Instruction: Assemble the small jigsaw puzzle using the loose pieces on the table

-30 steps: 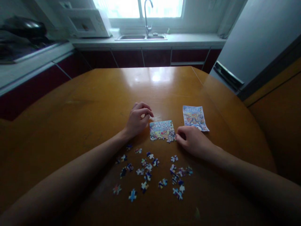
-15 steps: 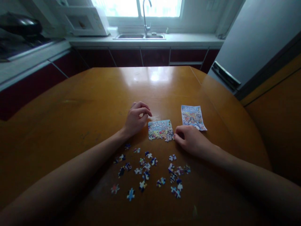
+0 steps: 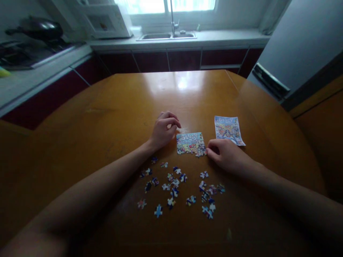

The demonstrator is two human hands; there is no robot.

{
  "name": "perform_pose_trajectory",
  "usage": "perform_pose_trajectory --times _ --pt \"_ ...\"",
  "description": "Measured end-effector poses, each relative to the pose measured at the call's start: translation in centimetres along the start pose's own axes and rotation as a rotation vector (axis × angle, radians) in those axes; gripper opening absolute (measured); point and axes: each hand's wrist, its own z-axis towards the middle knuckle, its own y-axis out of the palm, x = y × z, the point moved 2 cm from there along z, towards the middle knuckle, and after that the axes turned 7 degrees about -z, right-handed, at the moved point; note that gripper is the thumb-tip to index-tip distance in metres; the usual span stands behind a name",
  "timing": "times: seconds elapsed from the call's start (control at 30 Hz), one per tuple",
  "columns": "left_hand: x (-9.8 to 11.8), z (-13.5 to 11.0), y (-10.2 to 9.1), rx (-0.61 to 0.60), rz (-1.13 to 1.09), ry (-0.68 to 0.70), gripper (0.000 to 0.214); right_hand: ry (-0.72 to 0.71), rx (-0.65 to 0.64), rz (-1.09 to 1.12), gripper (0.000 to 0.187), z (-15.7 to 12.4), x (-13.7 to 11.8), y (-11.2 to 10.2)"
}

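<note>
A partly assembled jigsaw puzzle (image 3: 189, 142) lies flat on the table between my hands, its lower edge uneven. My left hand (image 3: 165, 130) rests at its upper left corner, fingers loosely bent and apart with nothing visible in them. At the puzzle's right edge, my right hand (image 3: 226, 152) is curled, with thumb and forefinger together and their tips at the border. Whether a piece sits between those tips is hidden. Several loose jigsaw pieces (image 3: 158, 211) are scattered nearer to me, some overlapping.
A printed picture sheet (image 3: 227, 128) lies behind my right hand, partly covered by it. The brown wooden table (image 3: 123, 103) has rounded ends. Beyond it are a counter with a sink (image 3: 158, 36), a stove with a dark pan (image 3: 40, 28) on the left, and a refrigerator (image 3: 300, 43) on the right.
The whole view has shifted, so everything on the table sits slightly further right and higher. Both hands keep about the same place beside the puzzle.
</note>
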Motion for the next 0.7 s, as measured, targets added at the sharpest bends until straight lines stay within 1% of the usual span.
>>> perform_pose_trajectory --times 0.2,0.33,0.47,0.57,0.7 --pt "0.0 -0.1 0.1 -0.002 -0.012 -0.015 0.024 -0.001 -0.022 0.016 0.017 -0.1 0.1 -0.2" --pt "0.0 0.0 0.2 -0.008 -0.012 -0.024 0.024 -0.02 0.007 -0.009 0.018 -0.2 -0.1 -0.4" --pt "0.1 0.0 0.2 -0.018 0.002 -0.04 0.024 -0.04 0.054 0.025 0.019 -0.3 -0.1 -0.6" --pt "0.1 -0.1 0.2 -0.019 -0.004 -0.045 0.024 -0.103 0.099 0.081 0.015 -0.3 -0.3 -0.6" --pt "0.1 -0.2 0.3 -0.019 -0.006 -0.048 0.024 -0.247 0.117 0.132 0.013 -0.8 -1.3 0.0"
